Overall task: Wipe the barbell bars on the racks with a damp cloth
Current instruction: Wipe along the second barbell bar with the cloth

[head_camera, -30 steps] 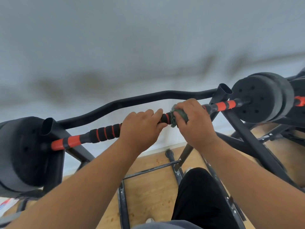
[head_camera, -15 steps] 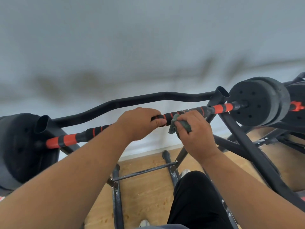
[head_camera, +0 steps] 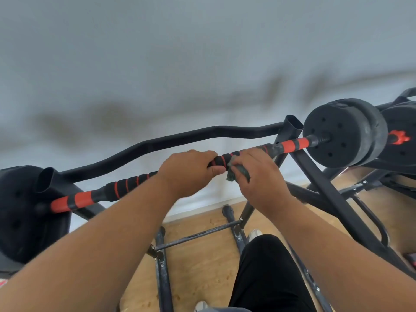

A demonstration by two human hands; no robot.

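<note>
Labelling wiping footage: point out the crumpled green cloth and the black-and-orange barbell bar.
crumpled green cloth (head_camera: 238, 174), head view, on the bunched fold below the bar.
black-and-orange barbell bar (head_camera: 290, 144), head view, on its right orange band.

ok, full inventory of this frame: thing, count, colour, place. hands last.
barbell bar: 1, black foam grip with orange bands, across the rack
cloth: 1, dark green, bunched on the bar at mid-frame
weight plates: stacks at both bar ends, black; count unclear
collar: 1, orange, far right beyond the plates
curved bar: 1, black, behind the barbell
rack frame: black tubes, under and right of the bar
floor: wood, tan, below
wall: pale grey, blurred
trouser leg: black, bottom centre
left hand: grips the bar
right hand: holds the cloth against the bar
</note>
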